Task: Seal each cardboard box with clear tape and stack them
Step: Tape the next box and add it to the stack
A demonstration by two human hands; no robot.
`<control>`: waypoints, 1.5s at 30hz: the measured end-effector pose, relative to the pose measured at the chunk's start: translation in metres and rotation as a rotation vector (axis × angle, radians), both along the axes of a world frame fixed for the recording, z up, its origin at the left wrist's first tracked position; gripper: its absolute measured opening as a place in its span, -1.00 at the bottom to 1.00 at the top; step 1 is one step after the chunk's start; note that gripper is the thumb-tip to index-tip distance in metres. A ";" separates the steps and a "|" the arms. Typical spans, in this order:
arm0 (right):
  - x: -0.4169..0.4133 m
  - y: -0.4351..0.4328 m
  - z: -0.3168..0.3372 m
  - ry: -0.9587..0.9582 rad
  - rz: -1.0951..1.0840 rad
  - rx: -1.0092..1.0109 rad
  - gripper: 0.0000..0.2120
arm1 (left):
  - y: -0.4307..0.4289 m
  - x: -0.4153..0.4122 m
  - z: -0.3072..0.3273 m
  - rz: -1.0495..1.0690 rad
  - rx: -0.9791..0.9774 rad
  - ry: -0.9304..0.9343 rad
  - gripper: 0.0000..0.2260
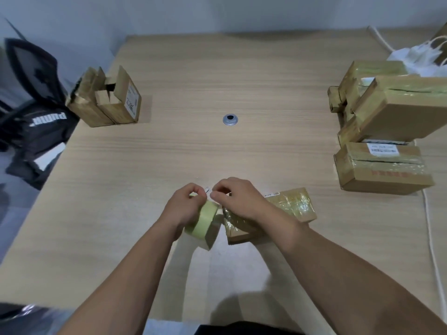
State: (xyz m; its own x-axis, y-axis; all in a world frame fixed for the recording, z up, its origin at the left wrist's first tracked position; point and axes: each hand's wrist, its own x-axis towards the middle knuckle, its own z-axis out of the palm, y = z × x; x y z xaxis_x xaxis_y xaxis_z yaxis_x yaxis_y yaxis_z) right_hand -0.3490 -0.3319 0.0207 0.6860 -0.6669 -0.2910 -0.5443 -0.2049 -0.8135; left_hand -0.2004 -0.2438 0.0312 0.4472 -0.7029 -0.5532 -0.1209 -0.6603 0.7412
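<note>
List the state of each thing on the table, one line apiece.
tape roll, on edge, held
left hand, grips the tape roll
right hand, pinches at the roll's top edge
near box, taped, flat under the right wrist
left boxes, flaps open, unsealed
right stack, taped shut, piled
single box, taped shut, lying flat

Okay, my forearms [338, 262] are bare all the way along, and my left hand [186, 209] and right hand [238, 199] are bare too. Down at the bottom edge there's a strip of black clothing [242, 329] on me, with pale fabric [169, 328] just left of it.
</note>
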 end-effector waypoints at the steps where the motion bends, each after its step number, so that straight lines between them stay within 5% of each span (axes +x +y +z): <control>1: 0.003 0.002 0.000 -0.013 0.005 0.044 -0.81 | 0.000 -0.001 0.004 0.046 -0.020 0.039 -0.82; 11: 0.023 0.003 -0.009 -0.081 -0.113 0.122 -0.88 | 0.022 0.012 -0.002 0.279 -0.121 0.199 -0.78; 21: 0.082 0.004 -0.008 0.010 0.044 0.112 -0.87 | 0.048 0.059 -0.021 -0.015 -0.107 0.155 -0.78; 36: 0.205 0.002 -0.037 -0.033 -0.395 0.311 -0.86 | 0.070 0.174 -0.045 -0.103 0.196 0.281 -0.65; 45: 0.257 -0.004 -0.062 0.200 -0.205 0.291 -0.75 | 0.062 0.205 -0.062 -0.153 0.401 0.223 -0.71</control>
State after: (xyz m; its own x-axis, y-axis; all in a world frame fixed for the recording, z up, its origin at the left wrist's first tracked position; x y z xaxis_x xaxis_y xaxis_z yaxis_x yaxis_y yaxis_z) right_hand -0.0919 -0.3361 -0.0413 0.4580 -0.6538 -0.6023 -0.7036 0.1475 -0.6951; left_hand 0.0046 -0.1822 -0.0303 0.1953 -0.4627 -0.8648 -0.1062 -0.8865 0.4503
